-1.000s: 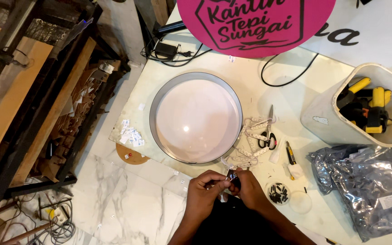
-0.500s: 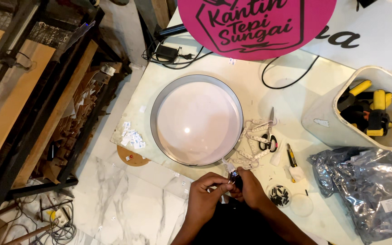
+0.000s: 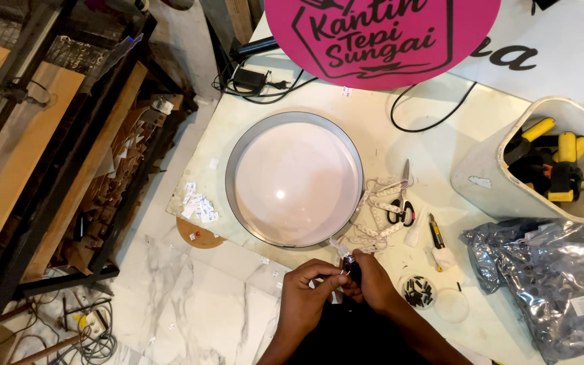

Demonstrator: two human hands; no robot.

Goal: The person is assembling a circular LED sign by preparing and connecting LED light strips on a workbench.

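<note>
Both hands, the left hand (image 3: pixel 309 287) and the right hand (image 3: pixel 373 284), are being pinched shut together on a small dark part (image 3: pixel 350 269) at the near tabletop (image 3: pixel 407 135) edge. Just beyond, a round white disc (image 3: pixel 294 179) is being flanked by scissors (image 3: pixel 402 203), with a pink round sign (image 3: pixel 383 37) lying farthest off.

The scene is brightly and evenly lit from above, with soft, short shadows under the white bin (image 3: pixel 481 182) and along the table (image 3: pixel 386 135) edge. A small glare spot sits on the glossy round white panel (image 3: pixel 280 195). The left side, over the dark shelving (image 3: pixel 49 135), is dimmer. Focus is sharp across the middle; straight lines bow slightly toward the edges, and both hands at the bottom look a little soft
</note>
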